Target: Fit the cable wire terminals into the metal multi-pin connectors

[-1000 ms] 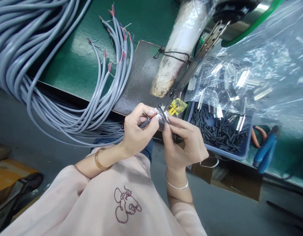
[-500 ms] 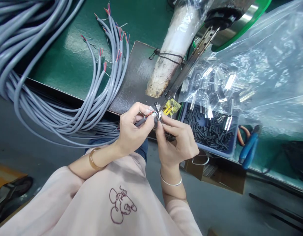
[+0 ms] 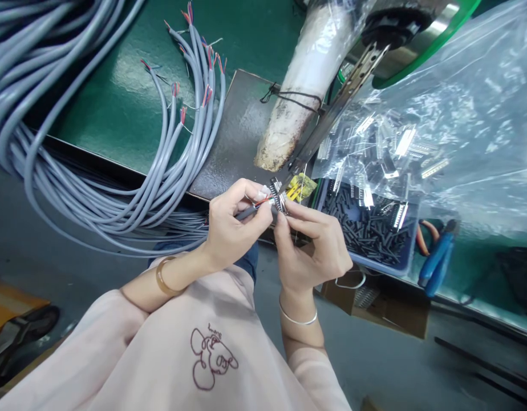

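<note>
My left hand (image 3: 235, 225) is closed on the end of a grey cable (image 3: 246, 213), whose thin red and other coloured wires (image 3: 263, 201) stick out between thumb and fingers. My right hand (image 3: 312, 242) pinches a small black-and-silver connector (image 3: 277, 194). The wire tips meet the connector's left side; whether any is attached is too small to tell. Just above the connector is the tip of a slotted metal arm (image 3: 295, 162), with a yellow piece (image 3: 301, 187) to its right.
Grey cables (image 3: 161, 188) fill the left. A white tube (image 3: 293, 85) leans over a dark plate (image 3: 229, 148). At the right are a blue tray (image 3: 406, 257) of black sleeves, a plastic bag (image 3: 481, 114) of connectors, blue-handled cutters (image 3: 437, 262) and a green-rimmed reel (image 3: 454, 40).
Both hands and the connector have shifted slightly to the right in view. The tray, bag and reel also appear slightly further right. Each hand keeps its hold.
</note>
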`<state>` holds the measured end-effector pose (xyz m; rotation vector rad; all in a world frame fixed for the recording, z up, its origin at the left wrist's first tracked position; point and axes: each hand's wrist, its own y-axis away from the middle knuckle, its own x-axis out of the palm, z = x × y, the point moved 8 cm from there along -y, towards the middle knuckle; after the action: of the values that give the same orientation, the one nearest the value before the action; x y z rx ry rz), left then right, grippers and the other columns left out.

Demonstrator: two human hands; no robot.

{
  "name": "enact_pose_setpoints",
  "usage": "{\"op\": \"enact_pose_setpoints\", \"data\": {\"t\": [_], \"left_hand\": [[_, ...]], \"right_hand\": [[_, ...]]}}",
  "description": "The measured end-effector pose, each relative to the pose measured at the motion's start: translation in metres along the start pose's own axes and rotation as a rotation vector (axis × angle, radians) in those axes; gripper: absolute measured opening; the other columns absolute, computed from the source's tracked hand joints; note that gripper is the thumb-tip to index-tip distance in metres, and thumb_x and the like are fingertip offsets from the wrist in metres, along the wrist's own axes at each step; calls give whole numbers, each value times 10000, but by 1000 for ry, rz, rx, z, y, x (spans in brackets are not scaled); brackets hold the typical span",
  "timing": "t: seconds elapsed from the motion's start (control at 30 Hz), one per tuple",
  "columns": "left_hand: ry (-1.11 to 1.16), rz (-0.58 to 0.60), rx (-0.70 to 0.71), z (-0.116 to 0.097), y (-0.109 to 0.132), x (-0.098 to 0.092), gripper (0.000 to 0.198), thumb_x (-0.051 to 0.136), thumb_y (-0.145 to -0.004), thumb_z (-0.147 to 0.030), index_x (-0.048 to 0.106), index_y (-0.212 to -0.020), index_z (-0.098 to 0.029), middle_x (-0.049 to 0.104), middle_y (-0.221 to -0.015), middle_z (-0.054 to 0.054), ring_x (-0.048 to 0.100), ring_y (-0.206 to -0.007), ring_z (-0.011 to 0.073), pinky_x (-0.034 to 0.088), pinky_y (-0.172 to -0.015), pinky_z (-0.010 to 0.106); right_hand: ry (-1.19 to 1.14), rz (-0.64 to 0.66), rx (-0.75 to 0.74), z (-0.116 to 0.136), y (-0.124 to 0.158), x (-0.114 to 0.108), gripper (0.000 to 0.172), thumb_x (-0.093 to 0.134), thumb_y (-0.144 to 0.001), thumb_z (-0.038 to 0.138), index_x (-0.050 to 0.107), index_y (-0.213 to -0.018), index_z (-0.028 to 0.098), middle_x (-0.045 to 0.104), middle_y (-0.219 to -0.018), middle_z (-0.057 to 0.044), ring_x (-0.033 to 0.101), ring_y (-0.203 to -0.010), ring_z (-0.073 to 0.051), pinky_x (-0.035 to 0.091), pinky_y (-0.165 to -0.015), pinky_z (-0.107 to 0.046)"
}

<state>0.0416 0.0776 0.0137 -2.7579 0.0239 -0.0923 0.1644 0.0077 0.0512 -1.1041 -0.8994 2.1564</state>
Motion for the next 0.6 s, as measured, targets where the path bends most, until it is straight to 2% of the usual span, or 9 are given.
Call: {"op": "enact_pose_setpoints", "data": {"t": [0.27, 0.6], "left_hand": [[-19, -6, -8, 0, -1, 1, 149, 640, -815, -86, 532, -759, -171, 680, -803, -33, 491, -467, -7, 386, -455, 102], [-25, -13, 61, -7, -4, -1, 135, 659, -832, -108, 551, -787, -176, 678, -817, -25, 493, -486, 8, 422, -482, 120]], "right_hand": [[-21, 2, 15, -1, -2, 1, 180, 787, -809, 74, 673, -857, 207, 792, -913, -3, 761, -846, -142, 621, -776, -277], [18, -8, -8, 3, -7, -1, 182, 793, -807, 81, 695, -881, 215, 789, -940, -5, 764, -850, -149, 630, -789, -280]]}}
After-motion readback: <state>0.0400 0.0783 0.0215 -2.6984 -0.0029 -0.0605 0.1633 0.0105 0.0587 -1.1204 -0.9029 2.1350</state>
